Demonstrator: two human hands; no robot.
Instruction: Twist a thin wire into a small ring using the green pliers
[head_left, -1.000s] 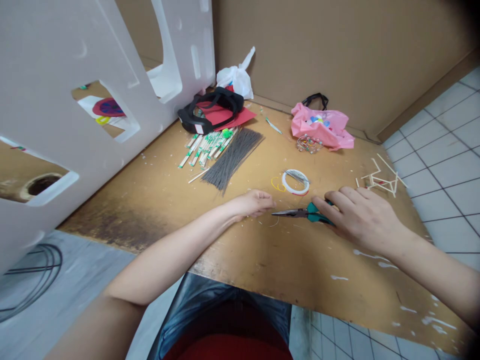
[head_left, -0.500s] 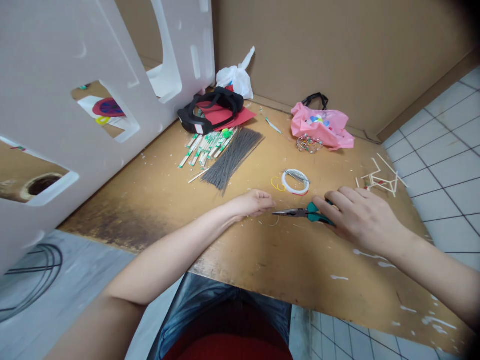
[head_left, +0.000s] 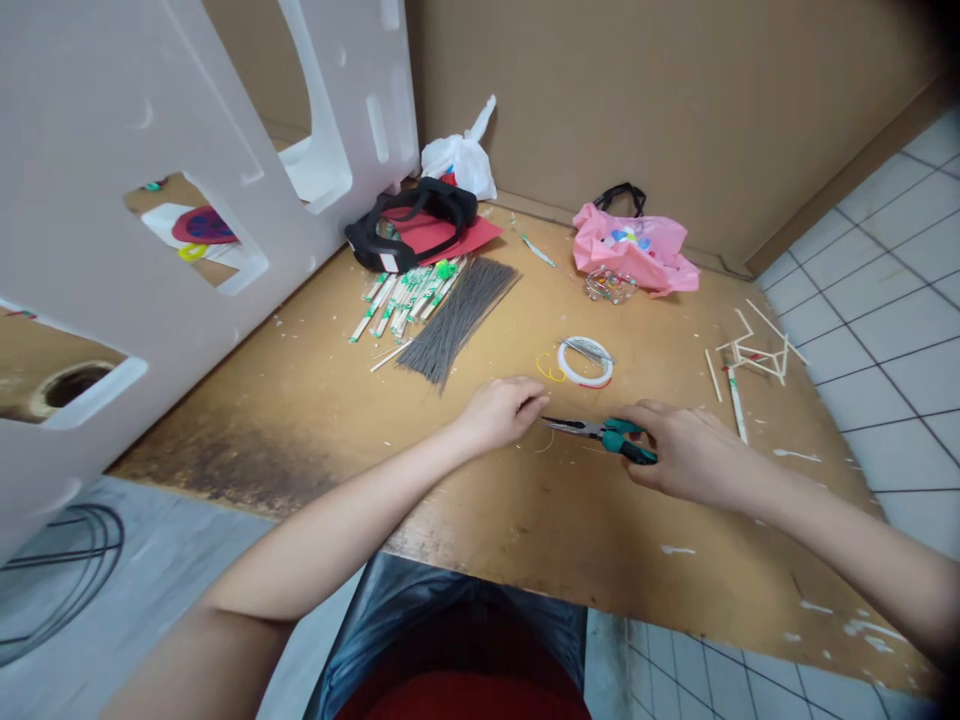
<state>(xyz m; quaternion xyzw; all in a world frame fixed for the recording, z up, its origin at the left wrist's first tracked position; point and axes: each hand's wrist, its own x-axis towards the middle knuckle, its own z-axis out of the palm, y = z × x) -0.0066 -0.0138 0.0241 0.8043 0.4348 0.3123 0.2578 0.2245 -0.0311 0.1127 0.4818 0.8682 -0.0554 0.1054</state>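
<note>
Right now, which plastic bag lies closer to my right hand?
The pink bag, toward the right hand; the white bag sits farther left in the corner.

Teal-handled pliers (head_left: 600, 434), flat on table (head_left: 525, 500).

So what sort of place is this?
Likely a makeshift craft workbench: a worn wooden table walled with cardboard, a bundle of grey wires, and pliers in the right hand.

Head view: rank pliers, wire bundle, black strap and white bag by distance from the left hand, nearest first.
1. pliers: just right of the left hand, tips almost touching it.
2. wire bundle: ahead, slightly left.
3. black strap: further back-left, past the bundle.
4. white bag: back corner, by the wall.
</note>
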